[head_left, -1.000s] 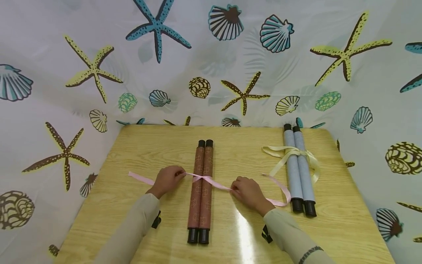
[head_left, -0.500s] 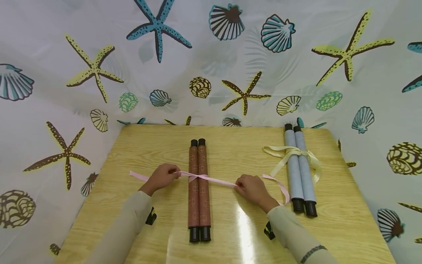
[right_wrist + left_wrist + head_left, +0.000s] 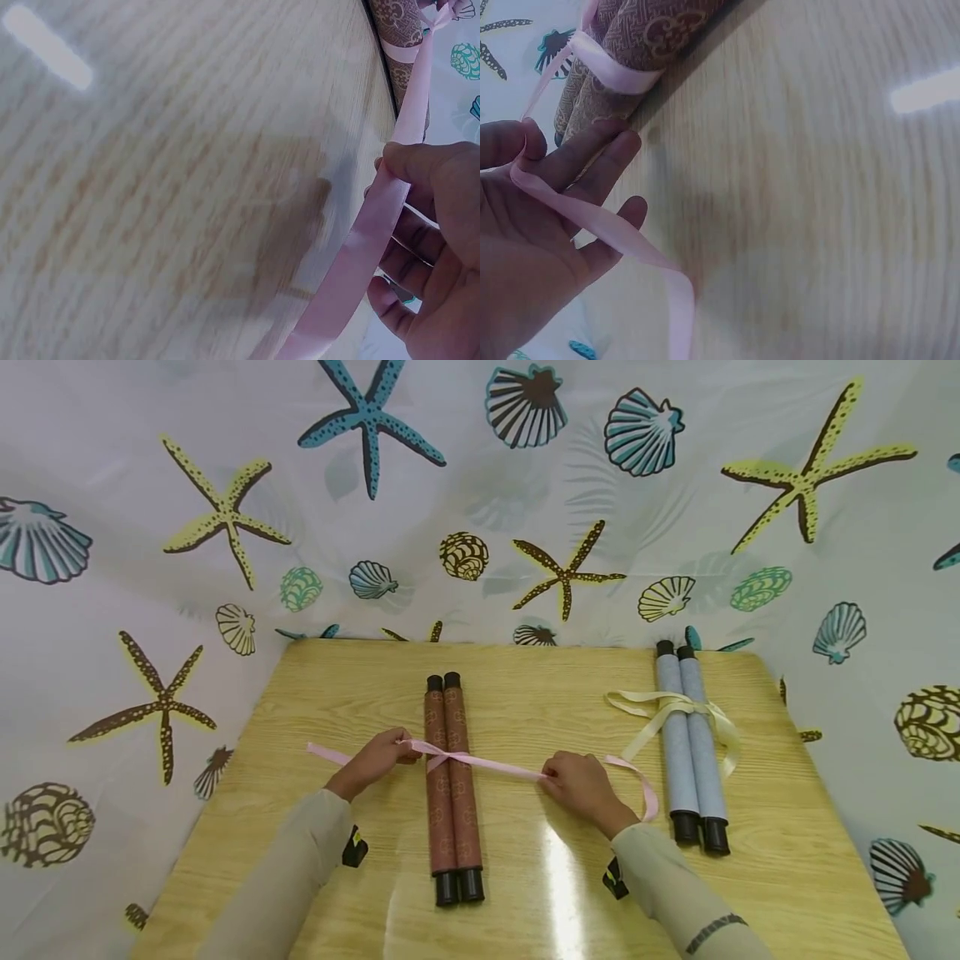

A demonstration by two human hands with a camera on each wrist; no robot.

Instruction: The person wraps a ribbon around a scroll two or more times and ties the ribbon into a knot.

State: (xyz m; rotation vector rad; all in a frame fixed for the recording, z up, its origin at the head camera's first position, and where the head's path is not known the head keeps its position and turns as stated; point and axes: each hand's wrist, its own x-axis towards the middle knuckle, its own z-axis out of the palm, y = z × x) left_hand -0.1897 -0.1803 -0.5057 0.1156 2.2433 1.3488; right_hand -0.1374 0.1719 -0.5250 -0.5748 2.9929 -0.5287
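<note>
A pair of brown patterned scrolls with black end knobs lies side by side on the table. Round their middle runs a pink ribbon, crossed over itself on top. My left hand pinches one length of it between thumb and forefinger just left of the scrolls; in the left wrist view its tail crosses the palm and hangs down. To the right, my right hand pinches the other length, stretched straight from the crossing. The right wrist view shows that ribbon end trailing past my fingers.
Two light blue scrolls lie at the right, tied with a cream ribbon in a bow. The wooden table meets a shell-and-starfish printed cloth at the back and sides.
The brown scrolls have shifted left and turned slightly, their far ends swinging left. Both hands keep their pinch on the pink ribbon; its right tail has been drawn in closer to my right hand.
</note>
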